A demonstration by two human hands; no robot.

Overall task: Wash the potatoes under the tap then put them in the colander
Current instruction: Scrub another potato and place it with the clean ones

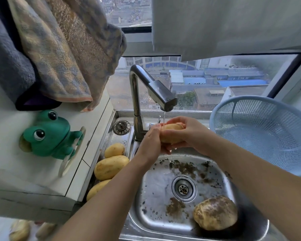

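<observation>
A yellow potato (171, 134) is held under a thin stream of water from the steel tap (162, 96), above the sink. My right hand (186, 132) grips it from the right and over the top. My left hand (150, 142) holds its left end, fingers curled against it. A dirty potato (215, 213) lies in the sink basin (156, 188) at the front right. Three cleaner potatoes (111, 166) lie on the steel ledge left of the sink. The pale blue colander (264, 134) stands at the right, with nothing visible inside.
Soil flecks are scattered around the drain (183, 188). A green frog holder (50, 134) sticks to the white wall on the left, under hanging towels (59, 49). A sink plug (121, 127) rests behind the ledge. More potatoes (21, 230) lie blurred at the bottom left.
</observation>
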